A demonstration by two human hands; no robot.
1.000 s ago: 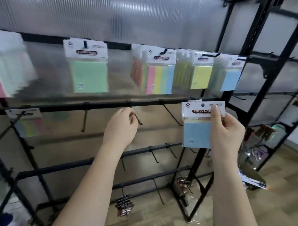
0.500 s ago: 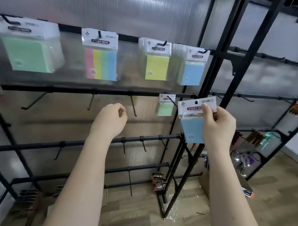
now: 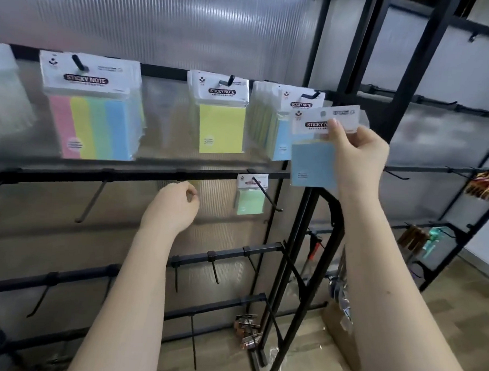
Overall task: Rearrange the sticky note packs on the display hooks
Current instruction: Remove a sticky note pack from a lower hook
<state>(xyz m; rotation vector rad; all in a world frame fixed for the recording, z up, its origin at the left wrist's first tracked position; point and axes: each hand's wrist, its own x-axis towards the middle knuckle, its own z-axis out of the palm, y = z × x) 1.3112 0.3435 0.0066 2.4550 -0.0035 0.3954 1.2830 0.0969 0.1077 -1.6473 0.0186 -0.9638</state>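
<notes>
My right hand (image 3: 357,151) pinches the white header card of a blue sticky note pack (image 3: 311,163) and holds it up in front of the blue packs (image 3: 281,142) that hang on the top rail's right hook. Further left on that rail hang yellow packs (image 3: 222,128) and multicolour striped packs (image 3: 97,128). One small green pack (image 3: 250,199) hangs on a hook of the second rail. My left hand (image 3: 173,207) hovers below the second rail with its fingers loosely curled and holds nothing.
The black display rack (image 3: 298,272) has several bare hooks on its lower rails. A second black rack (image 3: 462,172) to the right carries small hanging goods. Metal clips hang near the wooden floor, and a cardboard box (image 3: 340,338) stands by the rack's foot.
My right hand has lifted the blue pack from the second rail's height up to the top rail's blue packs. My left hand let go of a hook and stays low.
</notes>
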